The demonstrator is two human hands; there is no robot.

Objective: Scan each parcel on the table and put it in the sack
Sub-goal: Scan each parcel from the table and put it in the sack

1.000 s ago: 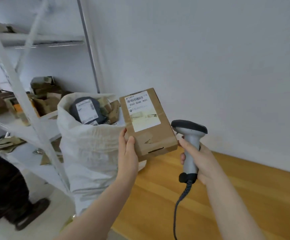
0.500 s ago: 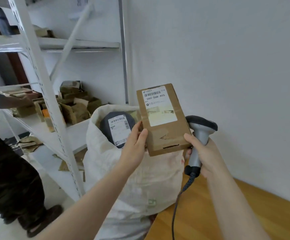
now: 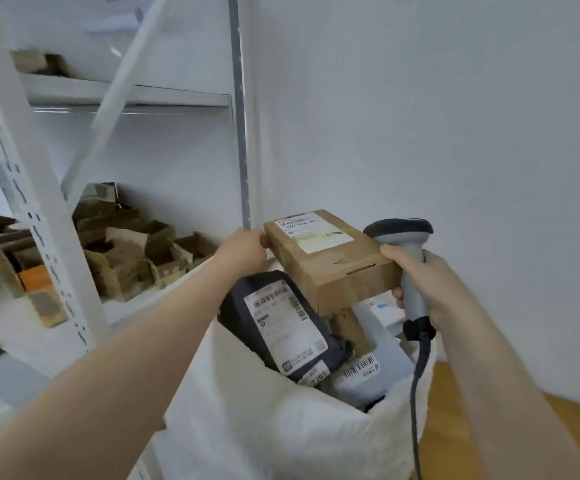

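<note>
A brown cardboard parcel (image 3: 330,258) with a white label lies nearly flat over the open mouth of the white woven sack (image 3: 264,427). My left hand (image 3: 243,252) grips its far left corner. My right hand (image 3: 427,289) holds the grey barcode scanner (image 3: 406,265) by its handle, right beside the parcel's near right edge; its black cable hangs down. Inside the sack lie a dark grey bag parcel (image 3: 281,327) with a white label and a light grey bag parcel (image 3: 368,368).
A white metal shelf rack (image 3: 39,202) stands to the left, with several opened cardboard boxes (image 3: 129,254) on its middle shelf. A white wall rises behind the sack. A strip of wooden table (image 3: 455,427) shows at the lower right.
The brown parcel tipped from upright to nearly flat and came down over the sack's mouth. My left hand shifted from its lower edge to its far corner. The view moved closer over the sack.
</note>
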